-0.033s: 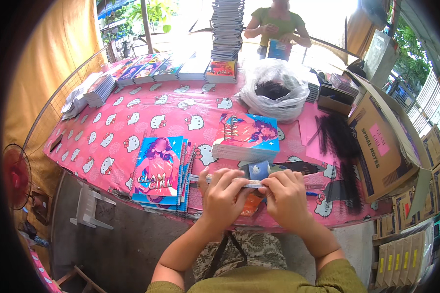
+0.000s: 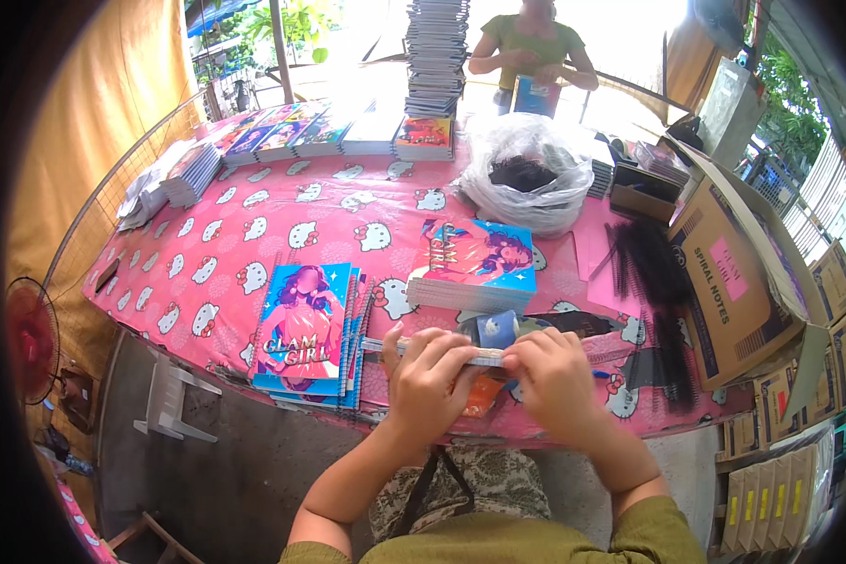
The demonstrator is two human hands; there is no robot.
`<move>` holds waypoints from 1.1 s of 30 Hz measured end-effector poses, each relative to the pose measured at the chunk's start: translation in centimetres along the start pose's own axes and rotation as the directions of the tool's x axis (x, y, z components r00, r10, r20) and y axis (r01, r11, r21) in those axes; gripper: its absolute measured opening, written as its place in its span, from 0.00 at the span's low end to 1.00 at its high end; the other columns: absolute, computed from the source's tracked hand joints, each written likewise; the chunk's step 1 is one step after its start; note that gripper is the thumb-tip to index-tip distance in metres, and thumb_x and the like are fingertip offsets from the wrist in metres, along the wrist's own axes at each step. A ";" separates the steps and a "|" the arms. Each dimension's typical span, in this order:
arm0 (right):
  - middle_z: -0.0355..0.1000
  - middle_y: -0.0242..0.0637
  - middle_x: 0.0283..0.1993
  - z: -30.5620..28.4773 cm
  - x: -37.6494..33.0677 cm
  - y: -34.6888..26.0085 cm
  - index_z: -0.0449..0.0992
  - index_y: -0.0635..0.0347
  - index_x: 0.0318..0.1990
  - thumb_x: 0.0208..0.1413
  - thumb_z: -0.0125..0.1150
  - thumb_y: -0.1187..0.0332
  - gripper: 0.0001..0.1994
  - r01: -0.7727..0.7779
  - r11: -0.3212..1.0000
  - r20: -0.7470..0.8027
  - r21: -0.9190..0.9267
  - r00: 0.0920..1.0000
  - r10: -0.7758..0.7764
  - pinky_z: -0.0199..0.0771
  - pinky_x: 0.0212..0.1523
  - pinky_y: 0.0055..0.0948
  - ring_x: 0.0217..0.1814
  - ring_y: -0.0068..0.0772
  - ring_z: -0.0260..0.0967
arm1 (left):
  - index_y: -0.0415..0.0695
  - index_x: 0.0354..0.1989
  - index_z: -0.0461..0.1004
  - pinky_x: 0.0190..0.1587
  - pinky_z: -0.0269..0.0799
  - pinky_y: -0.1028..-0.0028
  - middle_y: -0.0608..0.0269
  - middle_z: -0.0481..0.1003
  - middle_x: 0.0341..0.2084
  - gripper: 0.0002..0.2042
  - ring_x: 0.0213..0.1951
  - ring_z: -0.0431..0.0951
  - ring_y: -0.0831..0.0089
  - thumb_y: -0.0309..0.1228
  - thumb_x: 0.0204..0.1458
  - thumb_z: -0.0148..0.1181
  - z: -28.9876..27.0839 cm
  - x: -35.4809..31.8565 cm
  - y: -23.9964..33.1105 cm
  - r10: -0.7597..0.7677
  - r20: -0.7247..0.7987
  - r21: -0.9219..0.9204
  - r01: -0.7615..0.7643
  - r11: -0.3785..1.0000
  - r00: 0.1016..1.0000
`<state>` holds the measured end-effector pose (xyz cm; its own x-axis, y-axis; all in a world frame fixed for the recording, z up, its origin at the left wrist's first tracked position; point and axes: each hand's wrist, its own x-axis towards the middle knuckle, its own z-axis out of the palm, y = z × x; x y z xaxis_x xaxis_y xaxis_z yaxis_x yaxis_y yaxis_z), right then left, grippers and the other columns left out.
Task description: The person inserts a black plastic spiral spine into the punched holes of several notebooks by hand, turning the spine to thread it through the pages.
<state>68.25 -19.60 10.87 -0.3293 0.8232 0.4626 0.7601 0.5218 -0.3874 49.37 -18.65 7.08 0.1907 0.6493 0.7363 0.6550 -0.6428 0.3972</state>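
Observation:
Near the table's front edge, my left hand (image 2: 430, 381) is closed around a thin, white-edged stack of sheets (image 2: 487, 357), seen edge-on like a notebook's spine. At its right end, the bent fingers of my right hand (image 2: 556, 383) pinch the same edge; the fingertips hide part of it. Just beyond my hands is a small blue roll-like thing (image 2: 497, 327). An orange piece (image 2: 483, 395) shows below them. To the left lies a pile of spiral notebooks (image 2: 303, 324) with blue and pink covers. Ahead, a stack of similar printed notebooks (image 2: 475, 258) lies flat.
Black spiral coils (image 2: 663, 282) lie at the right beside an open cardboard box (image 2: 738, 282). Behind them sits a clear plastic bag (image 2: 536, 202) with dark contents. A tall stack of notebooks (image 2: 435, 61) rises at the far edge, near another person (image 2: 533, 52). A pink tablecloth (image 2: 273, 230) covers the table.
The fingers of my right hand have shifted slightly along the edge of the stack. My left hand keeps its grip almost unmoved. The far person's hands have moved a little.

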 end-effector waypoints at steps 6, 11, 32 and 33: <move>0.74 0.46 0.39 -1.0 3.9 12.3 0.74 0.60 0.45 0.47 0.62 0.69 0.16 0.079 0.995 0.328 -0.057 0.943 -0.057 0.74 0.47 0.42 0.48 0.49 0.72 | 0.51 0.36 0.81 0.56 0.51 0.60 0.71 0.78 0.31 0.11 0.36 0.73 0.71 0.35 0.42 0.70 -0.5 0.5 0.8 0.024 0.099 0.024 -0.027 0.999 0.995; 0.73 0.49 0.40 3.7 0.2 13.1 0.70 0.60 0.47 0.43 0.69 0.65 0.23 0.207 0.935 0.563 -0.288 0.827 -0.010 0.77 0.38 0.42 0.40 0.48 0.75 | 0.51 0.36 0.81 0.56 0.50 0.60 0.71 0.79 0.31 0.13 0.36 0.73 0.73 0.38 0.41 0.71 -0.2 0.8 0.3 0.009 0.086 -0.002 -0.008 1.000 0.996; 0.77 0.35 0.37 1.2 3.8 10.4 0.75 0.65 0.41 0.40 0.68 0.79 0.16 -0.043 0.556 0.135 0.830 0.983 -0.127 0.74 0.42 0.28 0.40 0.23 0.72 | 0.48 0.32 0.78 0.60 0.36 0.31 0.67 0.76 0.39 0.15 0.57 0.65 0.58 0.40 0.38 0.73 -2.1 0.5 -1.7 -0.286 0.140 0.028 0.285 0.958 0.948; 0.77 0.35 0.37 1.1 3.7 10.5 0.75 0.65 0.41 0.40 0.68 0.79 0.17 -0.120 0.620 0.223 0.775 0.971 -0.091 0.74 0.42 0.28 0.41 0.23 0.72 | 0.48 0.32 0.78 0.60 0.39 0.32 0.67 0.77 0.38 0.15 0.56 0.66 0.58 0.39 0.37 0.74 -2.0 0.4 -1.8 -0.282 0.123 0.000 0.284 0.959 0.952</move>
<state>74.37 -10.84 7.67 -0.5137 0.8013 0.3066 0.0765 0.3987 -0.9139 46.80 -18.03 7.78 0.0864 0.8490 0.5213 0.6825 -0.4316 0.5899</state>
